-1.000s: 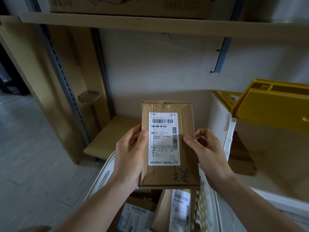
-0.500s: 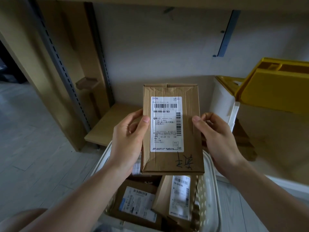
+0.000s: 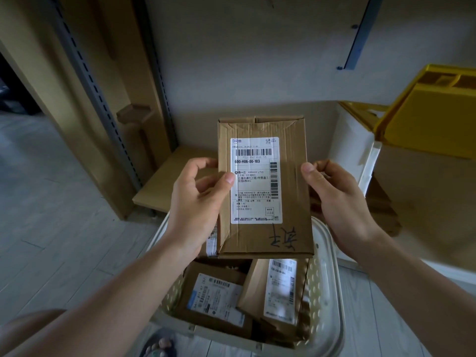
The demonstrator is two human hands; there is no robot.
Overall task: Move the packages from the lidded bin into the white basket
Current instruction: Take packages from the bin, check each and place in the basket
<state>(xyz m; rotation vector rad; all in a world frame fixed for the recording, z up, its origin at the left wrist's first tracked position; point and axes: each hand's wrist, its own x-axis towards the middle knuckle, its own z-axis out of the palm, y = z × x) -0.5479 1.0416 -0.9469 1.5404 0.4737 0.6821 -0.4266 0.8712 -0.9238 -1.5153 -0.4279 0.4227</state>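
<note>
- Two bare hands hold one cardboard package [image 3: 264, 186] up over the white basket [image 3: 332, 287], its long side running away from the person and its white shipping label [image 3: 255, 180] facing up.
- The left hand [image 3: 198, 199] grips the package's left edge, thumb pressed on the top face at the label's left margin, fingers curled underneath.
- The right hand [image 3: 340, 202] grips the right edge, thumb tip on the top face near the right side, fingers curled behind and below.
- Dark handwritten marks sit on the cardboard near the package's near right corner, below the label.
- Inside the basket, under the held package, lie more parcels: a flat labelled box [image 3: 216, 297] toward the near left side and a second labelled box [image 3: 279, 289] leaning along the right wall.
- The lidded bin [image 3: 358, 150] stands to the right of the basket, against the back wall, with its yellow lid [image 3: 432, 119] raised.
- Behind the basket a low wooden shelf board [image 3: 175, 179] juts out beside a metal shelf upright [image 3: 108, 104].
</note>
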